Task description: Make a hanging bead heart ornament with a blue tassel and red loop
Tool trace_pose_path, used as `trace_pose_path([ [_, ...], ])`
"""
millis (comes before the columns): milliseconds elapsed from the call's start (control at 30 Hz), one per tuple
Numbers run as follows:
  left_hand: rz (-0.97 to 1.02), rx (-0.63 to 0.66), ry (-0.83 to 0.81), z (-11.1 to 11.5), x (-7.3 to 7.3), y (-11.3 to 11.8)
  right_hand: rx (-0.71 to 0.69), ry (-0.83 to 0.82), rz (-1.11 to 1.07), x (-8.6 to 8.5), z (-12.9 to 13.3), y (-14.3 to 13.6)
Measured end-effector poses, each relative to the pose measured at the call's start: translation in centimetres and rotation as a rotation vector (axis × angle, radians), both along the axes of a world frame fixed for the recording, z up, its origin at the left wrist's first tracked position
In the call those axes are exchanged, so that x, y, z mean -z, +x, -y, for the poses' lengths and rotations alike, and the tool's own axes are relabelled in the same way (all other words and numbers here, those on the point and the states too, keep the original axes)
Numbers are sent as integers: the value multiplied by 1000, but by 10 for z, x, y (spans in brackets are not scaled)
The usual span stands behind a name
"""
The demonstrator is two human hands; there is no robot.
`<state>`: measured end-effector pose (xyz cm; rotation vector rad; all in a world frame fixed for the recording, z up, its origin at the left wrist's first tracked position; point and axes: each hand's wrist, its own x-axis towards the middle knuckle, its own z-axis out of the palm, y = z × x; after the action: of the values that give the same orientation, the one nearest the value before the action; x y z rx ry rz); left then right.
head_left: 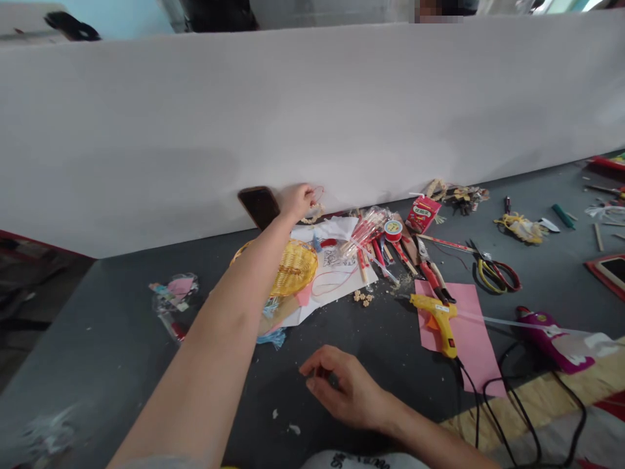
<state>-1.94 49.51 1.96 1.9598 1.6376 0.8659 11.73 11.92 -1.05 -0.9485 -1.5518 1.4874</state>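
My left hand (299,200) reaches far forward to the base of the white board, its fingers pinched on a thin red string (319,193) that loops out at the fingertips. Just below it lies a strand of pale beads (315,215), and a dark phone (260,206) leans against the board on its left. My left forearm passes over a yellow woven basket (295,267) and hides part of it. Close to me, my right hand (349,391) rests over the dark table with fingers loosely curled, thumb apart, holding nothing.
A yellow glue gun (442,319) lies on pink paper (481,326), its black cable trailing nearby. Right of centre are wrapped sticks (366,231), a red thread spool (393,230), scissors (495,273) and a red box (422,213). Small wooden beads (362,298) sit in front.
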Motion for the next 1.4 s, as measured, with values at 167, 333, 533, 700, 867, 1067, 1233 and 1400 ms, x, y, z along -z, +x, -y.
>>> trace_pose_path([
  [167, -81, 24, 45, 3, 8, 1, -4, 3, 0, -2, -2, 1],
  [333, -148, 22, 98, 9, 11, 0, -6, 16, -5, -2, -2, 1],
  [533, -182, -1, 103, 14, 14, -3, -24, -13, 11, 0, 1, 0],
  [700, -204, -66, 94, 19, 11, -8, -29, -1, 18, -1, 2, 1],
  [867, -201, -139, 100, 27, 3, -14, -32, 9, 17, -3, 1, 0],
  [1067, -118, -182, 175, 41, -15, -20, -26, 11, 18, 0, 2, -2],
  [1233, 129, -175, 331, 89, -39, -21, -22, 29, 31, 1, 2, -4],
  [1400, 298, -81, 413, 188, -62, -20, -14, 97, 86, 6, 4, -9],
])
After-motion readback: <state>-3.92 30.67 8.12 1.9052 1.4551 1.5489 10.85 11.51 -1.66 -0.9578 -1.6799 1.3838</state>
